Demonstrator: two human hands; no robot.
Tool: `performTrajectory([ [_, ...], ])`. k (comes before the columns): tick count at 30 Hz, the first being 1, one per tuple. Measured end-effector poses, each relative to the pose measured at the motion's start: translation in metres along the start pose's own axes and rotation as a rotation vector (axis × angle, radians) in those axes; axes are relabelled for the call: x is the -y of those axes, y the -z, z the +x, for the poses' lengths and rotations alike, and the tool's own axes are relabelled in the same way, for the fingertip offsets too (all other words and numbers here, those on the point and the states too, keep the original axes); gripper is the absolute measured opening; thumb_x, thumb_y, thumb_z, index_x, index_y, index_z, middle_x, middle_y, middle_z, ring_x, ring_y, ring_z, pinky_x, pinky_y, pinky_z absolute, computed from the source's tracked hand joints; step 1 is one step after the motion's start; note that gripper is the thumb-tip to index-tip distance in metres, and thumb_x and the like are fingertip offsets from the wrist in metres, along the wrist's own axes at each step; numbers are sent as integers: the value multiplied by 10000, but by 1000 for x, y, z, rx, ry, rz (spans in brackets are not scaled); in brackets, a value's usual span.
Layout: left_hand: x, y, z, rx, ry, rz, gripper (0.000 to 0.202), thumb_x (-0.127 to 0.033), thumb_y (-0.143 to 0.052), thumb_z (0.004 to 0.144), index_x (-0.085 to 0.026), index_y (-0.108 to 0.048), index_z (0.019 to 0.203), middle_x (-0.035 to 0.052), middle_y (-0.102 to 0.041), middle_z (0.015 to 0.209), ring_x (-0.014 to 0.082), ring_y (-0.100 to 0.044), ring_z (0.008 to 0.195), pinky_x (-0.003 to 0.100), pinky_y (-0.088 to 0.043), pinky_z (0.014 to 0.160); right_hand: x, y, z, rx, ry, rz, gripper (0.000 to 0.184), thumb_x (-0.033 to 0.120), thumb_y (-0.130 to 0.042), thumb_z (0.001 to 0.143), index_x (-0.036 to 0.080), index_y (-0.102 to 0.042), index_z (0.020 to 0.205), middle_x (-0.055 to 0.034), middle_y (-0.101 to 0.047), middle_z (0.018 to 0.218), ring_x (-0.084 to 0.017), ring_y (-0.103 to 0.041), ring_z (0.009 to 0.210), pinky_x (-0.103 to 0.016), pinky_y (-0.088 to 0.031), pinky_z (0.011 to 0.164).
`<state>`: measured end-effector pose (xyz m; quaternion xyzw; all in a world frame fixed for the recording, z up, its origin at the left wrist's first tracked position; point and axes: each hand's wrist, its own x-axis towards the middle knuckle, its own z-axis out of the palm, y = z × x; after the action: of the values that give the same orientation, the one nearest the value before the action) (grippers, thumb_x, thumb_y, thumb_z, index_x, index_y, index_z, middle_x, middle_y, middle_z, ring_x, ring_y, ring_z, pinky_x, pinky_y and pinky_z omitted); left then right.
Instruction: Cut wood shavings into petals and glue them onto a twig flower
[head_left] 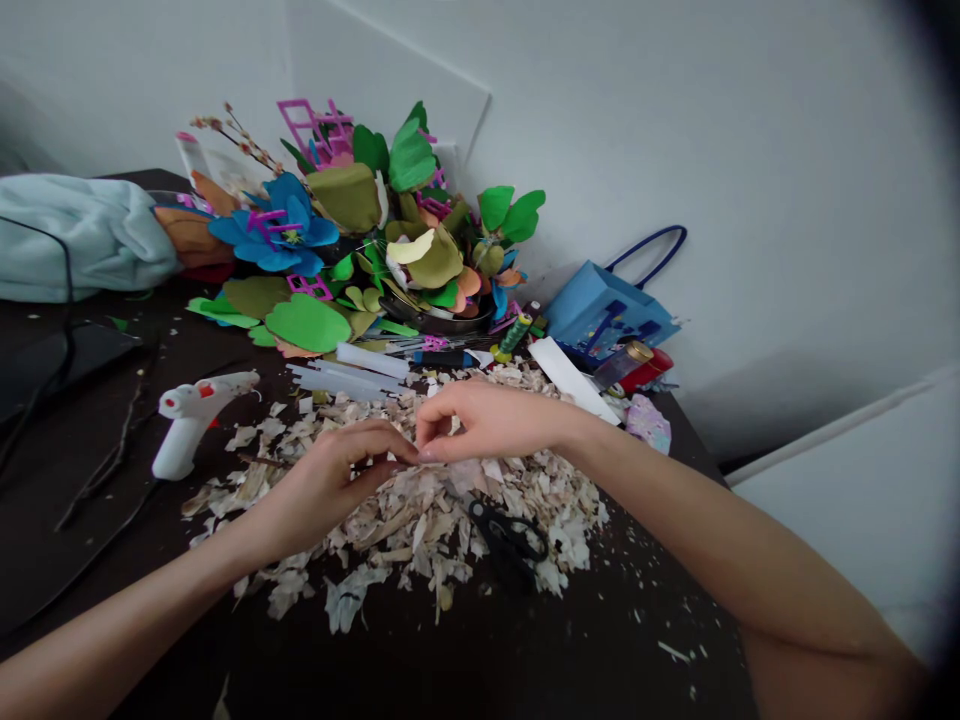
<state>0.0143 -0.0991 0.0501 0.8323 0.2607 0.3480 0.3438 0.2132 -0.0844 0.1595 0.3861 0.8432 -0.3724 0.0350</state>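
My left hand [349, 470] and my right hand [480, 420] meet over a loose heap of torn, beige-white flakes [420, 520]. Thumb and fingers are pinched together on each hand, with the fingertips touching or nearly so. Whatever they pinch is too small to make out. Just below the right hand, black-handled scissors [510, 540] lie on the heap, their blades partly covered by flakes. A thin brown twig [259, 460] shows to the left of my left hand; whether it reaches the fingers is hidden.
A white glue gun [184, 430] with a cord stands left, near a bare branch [112, 465]. Translucent glue sticks [352, 370], a green thread spool [516, 332] and a white box [574, 380] lie behind the heap. Farther back are colourful fabric petals [307, 322] and a blue bag [600, 310].
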Motion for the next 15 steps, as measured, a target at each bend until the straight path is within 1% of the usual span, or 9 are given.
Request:
performTrajectory([
  [5, 0, 0, 0, 3, 8, 4, 180, -142, -513, 916, -201, -683, 920, 40, -718, 946, 152, -671, 870, 240, -514, 790, 3, 0, 3, 27, -29, -18, 91, 126, -585, 845, 148, -621, 764, -12, -633, 776, -119, -558, 706, -247, -407, 639],
  [8, 0, 0, 0, 10, 13, 11, 174, -148, -516, 913, -201, -681, 916, 36, -716, 943, 149, -666, 857, 232, -505, 776, 2, -1, 6, 46, -26, -24, 94, 146, -597, 859, 143, -621, 768, -8, -624, 764, -120, -554, 708, -248, -400, 641],
  [13, -1, 1, 1, 44, 68, 4, 175, -168, -515, 910, -201, -687, 910, 45, -713, 979, 155, -658, 875, 229, -489, 784, 0, -2, 10, 68, -18, -25, 77, 142, -607, 869, 131, -632, 797, -6, -620, 768, -117, -557, 719, -245, -393, 657],
  [15, -1, 1, 1, 48, 81, 2, 186, -169, -507, 908, -196, -690, 903, 46, -714, 963, 160, -656, 861, 236, -486, 785, 0, -2, 9, 66, -20, -22, 82, 170, -615, 877, 125, -637, 812, -13, -627, 777, -119, -558, 723, -243, -391, 652],
])
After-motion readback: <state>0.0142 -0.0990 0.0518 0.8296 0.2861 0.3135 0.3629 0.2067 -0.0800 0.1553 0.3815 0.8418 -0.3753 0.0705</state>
